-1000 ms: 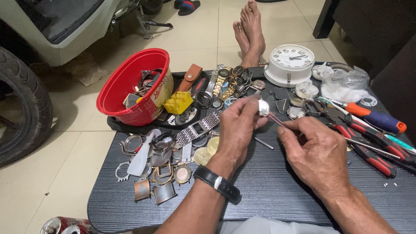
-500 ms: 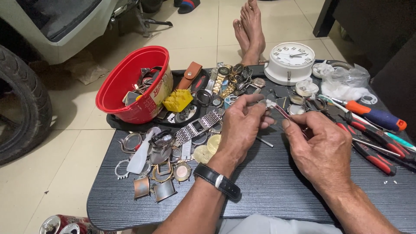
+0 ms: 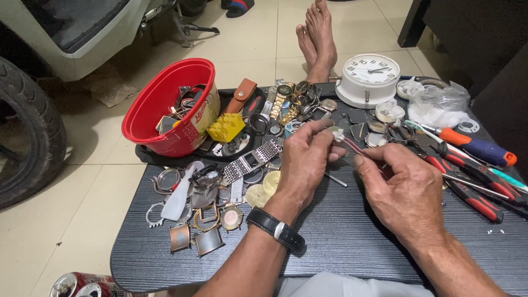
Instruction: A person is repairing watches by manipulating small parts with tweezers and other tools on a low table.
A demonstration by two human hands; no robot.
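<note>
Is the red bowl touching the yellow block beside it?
Cannot tell. In the head view the red bowl and yellow block sit very close, but the bowl's edge hides any contact or gap.

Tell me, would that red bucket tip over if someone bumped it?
Probably. The red bucket already leans on its side against the tray's clutter, so it may rock or spill. It looks like thin plastic, likely light, though the metal bits inside add some weight.
</note>
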